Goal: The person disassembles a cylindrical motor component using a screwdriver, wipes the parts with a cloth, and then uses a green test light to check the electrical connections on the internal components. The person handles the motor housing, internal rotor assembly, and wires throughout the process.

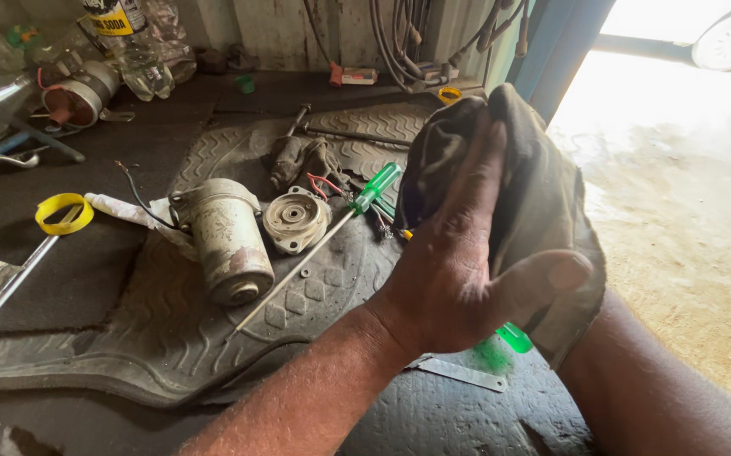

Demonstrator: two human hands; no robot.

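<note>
Pressing dark rag [543,194], left hand [458,270]; mat edge [213,397] below.

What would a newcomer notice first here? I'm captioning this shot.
The left hand, front and centre, pressing a dark rag that hides the other hand. Left of it, on a ribbed rubber mat, lie a grimy cylindrical motor, its round end cap and a long green-handled screwdriver.

Clear plastic bottle [133,42] top left, yellow-black label [112,19].
</note>
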